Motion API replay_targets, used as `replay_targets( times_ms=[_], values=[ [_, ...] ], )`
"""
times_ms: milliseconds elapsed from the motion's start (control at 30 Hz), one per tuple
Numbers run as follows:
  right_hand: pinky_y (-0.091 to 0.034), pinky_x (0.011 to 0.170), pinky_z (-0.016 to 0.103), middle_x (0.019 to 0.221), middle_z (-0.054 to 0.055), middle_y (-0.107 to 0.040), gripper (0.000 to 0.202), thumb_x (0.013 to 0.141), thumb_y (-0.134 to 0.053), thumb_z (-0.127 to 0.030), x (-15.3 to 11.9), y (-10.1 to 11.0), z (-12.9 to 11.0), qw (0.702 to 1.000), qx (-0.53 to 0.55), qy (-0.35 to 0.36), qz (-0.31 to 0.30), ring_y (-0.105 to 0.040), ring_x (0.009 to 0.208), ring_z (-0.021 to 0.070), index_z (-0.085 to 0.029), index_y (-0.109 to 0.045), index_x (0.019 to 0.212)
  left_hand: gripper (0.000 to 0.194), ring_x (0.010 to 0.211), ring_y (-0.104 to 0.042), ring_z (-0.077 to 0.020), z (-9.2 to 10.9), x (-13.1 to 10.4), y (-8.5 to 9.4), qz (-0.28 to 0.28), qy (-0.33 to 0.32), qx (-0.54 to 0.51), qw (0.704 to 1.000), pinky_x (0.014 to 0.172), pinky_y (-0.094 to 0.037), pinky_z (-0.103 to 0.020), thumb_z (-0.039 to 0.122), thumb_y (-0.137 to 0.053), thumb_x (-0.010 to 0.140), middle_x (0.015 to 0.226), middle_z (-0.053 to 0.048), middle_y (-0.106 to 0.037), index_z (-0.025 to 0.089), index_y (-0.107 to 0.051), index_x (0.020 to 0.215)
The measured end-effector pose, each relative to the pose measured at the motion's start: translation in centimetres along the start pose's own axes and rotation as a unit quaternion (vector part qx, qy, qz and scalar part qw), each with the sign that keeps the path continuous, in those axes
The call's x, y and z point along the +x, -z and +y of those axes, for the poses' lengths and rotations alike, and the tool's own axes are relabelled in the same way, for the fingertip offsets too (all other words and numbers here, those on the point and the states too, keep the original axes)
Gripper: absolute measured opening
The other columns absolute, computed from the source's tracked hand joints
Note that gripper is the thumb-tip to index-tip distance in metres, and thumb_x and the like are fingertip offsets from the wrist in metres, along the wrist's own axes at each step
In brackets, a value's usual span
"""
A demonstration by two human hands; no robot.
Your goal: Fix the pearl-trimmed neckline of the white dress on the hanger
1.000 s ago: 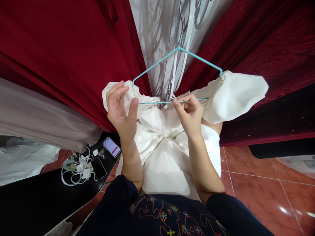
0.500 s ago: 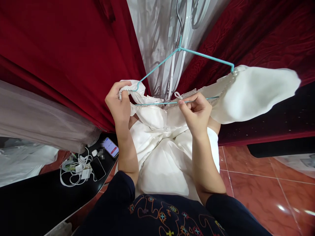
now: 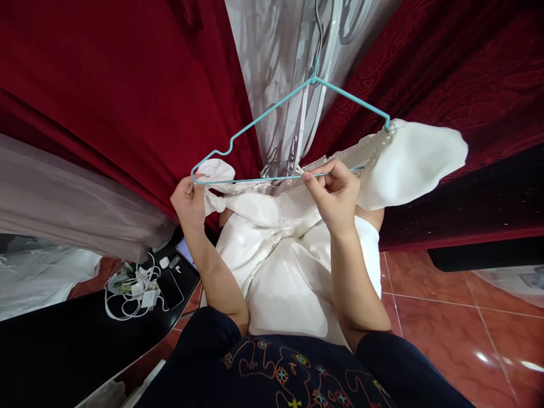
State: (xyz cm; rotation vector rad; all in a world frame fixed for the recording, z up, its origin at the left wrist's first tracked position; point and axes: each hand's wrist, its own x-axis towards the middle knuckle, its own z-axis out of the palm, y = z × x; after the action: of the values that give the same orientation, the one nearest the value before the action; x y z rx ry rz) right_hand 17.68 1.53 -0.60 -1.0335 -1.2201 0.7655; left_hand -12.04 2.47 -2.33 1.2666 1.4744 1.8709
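Observation:
A white dress point(image 3: 284, 272) with a beaded neckline lies over my lap. The right end of a light blue hanger point(image 3: 272, 106) sits inside the dress's right sleeve; its left end is bare, outside the left sleeve. My left hand point(image 3: 188, 198) is closed at that left end, pinching white fabric beside the wire; the fingertips are partly hidden. My right hand point(image 3: 335, 190) pinches the hanger's bottom bar near its middle, together with a thin white loop. The hanger's hook reaches up among white straps.
Red curtains point(image 3: 127, 85) hang on both sides, with sheer white fabric between them. On a black bench point(image 3: 42, 351) at the left are a phone point(image 3: 170, 289), white cables point(image 3: 123, 306) and small items. The floor point(image 3: 446, 328) has red tiles.
My left hand has moved left and down. The hanger's left end has come out of the left sleeve into full view. The right sleeve has shifted left.

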Motion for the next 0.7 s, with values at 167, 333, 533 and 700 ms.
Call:
replay_targets(
  times_ms=[167,333,533,700],
  values=[
    [-0.019,0.051,0.024,0.053,-0.011,-0.036,0.042,0.087,-0.084,-0.057,-0.2,-0.5,0.1,1.0,0.004,0.003,0.007,-0.027,0.049,0.0043,-0.021,-0.062,0.083,0.024,0.101,-0.081,-0.0195,1.3,-1.6,-1.1,-0.254,0.073,-0.037,0.964,0.095,-0.06,-0.027,0.039,-0.084,0.089,0.104,-0.012,-0.085,0.017,-0.085,0.098],
    [-0.021,0.051,0.023,0.054,-0.01,-0.038,0.043,0.088,-0.082,-0.059,-0.6,-1.1,0.0,1.0,0.001,0.005,0.015,-0.029,0.049,0.0047,-0.022,-0.061,0.083,0.042,0.111,-0.08,-0.0253,2.7,-3.9,-5.7,-0.311,0.065,-0.14,0.938,0.1,-0.06,-0.034,0.049,-0.089,0.085,0.113,-0.012,-0.085,0.022,-0.08,0.116],
    [-0.022,0.051,0.023,0.055,-0.01,-0.039,0.04,0.089,-0.081,-0.057,-0.5,-1.2,0.1,1.0,-0.007,0.006,0.01,-0.029,0.05,0.0048,-0.022,-0.062,0.086,0.033,0.113,-0.078,-0.0261,3.6,-6.3,-9.4,-0.176,0.079,-0.246,0.95,0.106,-0.058,-0.039,0.054,-0.075,0.096,0.099,-0.008,-0.083,0.023,-0.074,0.102],
    [-0.026,0.052,0.025,0.059,-0.008,-0.044,0.033,0.09,-0.081,-0.052,-0.9,-1.0,-1.0,1.0,-0.003,-0.004,-0.001,-0.034,0.052,0.0061,-0.022,-0.067,0.091,0.032,0.11,-0.078,-0.0253,3.7,-6.6,-9.8,-0.147,0.067,-0.246,0.956,0.105,-0.057,-0.039,0.054,-0.074,0.097,0.095,-0.006,-0.082,0.023,-0.073,0.101]
  ],
)
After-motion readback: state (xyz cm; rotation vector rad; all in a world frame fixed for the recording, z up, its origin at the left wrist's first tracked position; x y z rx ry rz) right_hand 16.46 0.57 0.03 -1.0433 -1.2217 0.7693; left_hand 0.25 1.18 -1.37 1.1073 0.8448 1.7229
